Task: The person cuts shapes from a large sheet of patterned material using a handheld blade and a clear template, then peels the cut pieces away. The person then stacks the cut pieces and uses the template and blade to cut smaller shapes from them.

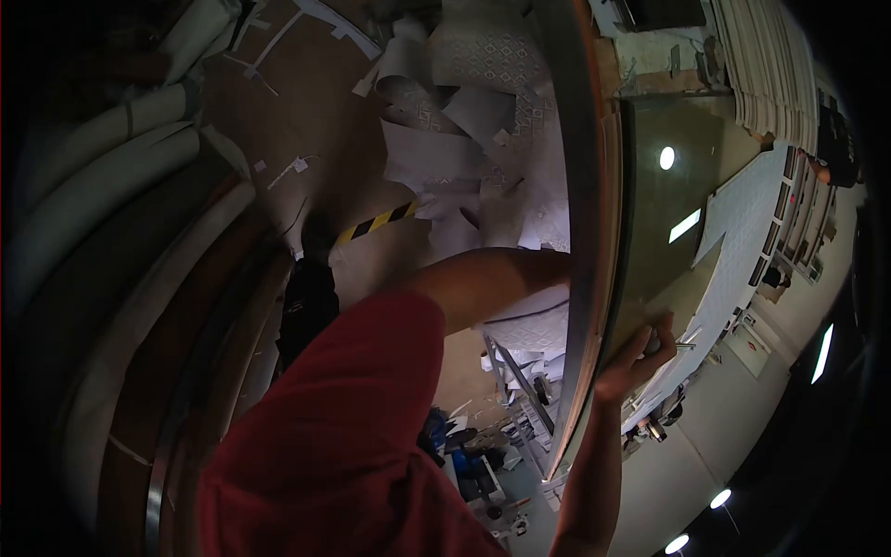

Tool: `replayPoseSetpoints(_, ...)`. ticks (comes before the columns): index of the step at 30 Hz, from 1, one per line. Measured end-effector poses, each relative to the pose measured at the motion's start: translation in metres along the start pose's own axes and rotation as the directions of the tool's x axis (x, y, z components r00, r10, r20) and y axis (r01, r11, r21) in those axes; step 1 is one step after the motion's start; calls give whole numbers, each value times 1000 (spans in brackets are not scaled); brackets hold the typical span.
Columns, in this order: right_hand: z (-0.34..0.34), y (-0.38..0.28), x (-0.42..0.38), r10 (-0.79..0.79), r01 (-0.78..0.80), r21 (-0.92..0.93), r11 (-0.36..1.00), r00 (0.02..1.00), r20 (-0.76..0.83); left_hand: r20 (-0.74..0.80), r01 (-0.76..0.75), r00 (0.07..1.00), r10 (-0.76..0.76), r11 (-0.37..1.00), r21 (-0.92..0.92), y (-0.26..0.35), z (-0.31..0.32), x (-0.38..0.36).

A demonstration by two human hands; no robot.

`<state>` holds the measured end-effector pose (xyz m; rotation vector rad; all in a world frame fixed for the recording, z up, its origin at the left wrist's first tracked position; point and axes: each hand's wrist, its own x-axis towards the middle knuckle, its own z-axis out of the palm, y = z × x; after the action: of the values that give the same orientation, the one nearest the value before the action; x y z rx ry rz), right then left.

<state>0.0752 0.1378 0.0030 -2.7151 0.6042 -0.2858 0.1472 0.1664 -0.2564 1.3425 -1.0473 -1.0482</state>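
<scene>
Over at 9 o'clock, pale rolls (153, 160) lay banked in the gloom, with a strip of striped tape (376, 223) at 10 o'clock from the middle of the view. Just below centre, a red sleeve (390, 343) ended, and the left arm (501, 283) ran from it toward 2 o'clock, nearly straight, until it was lost behind the near edge of the tabletop (668, 204). I could not see the left hand, so I couldn't tell whether its grip was wide, narrow or round something.

Further right, between 3 and 4 o'clock, the right hand (636, 367) was over the tabletop, its forearm rising from 6 o'clock and the fingers bent. Its grip was narrow, closed on a small tool (685, 346), whose thin bright shaft stuck out toward 3 o'clock. I took the tool for light and stiff, with a smooth shaft that might slide in the fingers; the thicker grey part near the thumb looked the better place to hold. Its far end was too small to make out.

Out toward 3 o'clock, a pale sheet (742, 218) with a jagged edge lay beyond the hand. It looked thin and light, easy to crease, and best held flat-handed, away from its points.
</scene>
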Motion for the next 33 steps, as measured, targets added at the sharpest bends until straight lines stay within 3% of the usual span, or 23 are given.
replayPoseSetpoints(4,0,0,1,1,-2,55,998,1000,20,57,338,940,-335,940,-53,-8,-46,39)
replayPoseSetpoints(7,0,-5,-1,-45,44,41,998,998,33,103,568,821,-561,821,-56,-19,-84,59)
replayPoseSetpoints(10,1,-5,-5,-59,58,55,997,998,21,143,773,632,-762,633,-47,-28,-106,61)
replayPoseSetpoints(14,4,-8,-7,-54,53,71,996,998,17,165,961,274,-947,274,-24,-22,-106,14)
replayPoseSetpoints(15,4,-10,-9,-32,31,53,998,999,14,-306,710,613,-728,678,-190,-71,-16,-42)
replayPoseSetpoints(17,4,-11,-8,-19,19,47,999,1000,-4,-212,767,578,-788,613,-189,-86,40,-101)
replayPoseSetpoints(20,15,-1,-14,-37,41,68,997,998,-48,-89,795,599,-796,604,-45,-126,157,-186)
replayPoseSetpoints(21,20,4,-17,-48,53,112,992,998,-51,-114,801,589,-800,597,-44,-100,173,-223)
replayPoseSetpoints(22,17,9,-17,-54,64,144,988,996,-72,63,731,678,-733,680,56,-102,200,-251)
replayPoseSetpoints(23,17,3,-18,-62,71,86,994,993,-104,17,717,695,-719,694,72,-127,250,-280)
replayPoseSetpoints(24,19,-5,-20,-60,64,22,998,988,-139,128,715,685,-717,695,72,-103,250,-306)
replayPoseSetpoints(25,22,3,-23,-112,106,-42,993,977,-179,-63,684,729,-681,728,41,-80,259,-339)
replayPoseSetpoints(26,21,-6,-25,-153,136,-97,986,966,-206,63,671,733,-677,735,100,-63,255,-361)
replayPoseSetpoints(31,21,-29,-42,-94,100,9,995,964,-247,17,652,739,-674,721,236,-19,219,-431)
replayPoseSetpoints(33,21,-34,-57,-100,113,29,993,951,-293,-168,686,727,-665,707,172,12,199,-446)
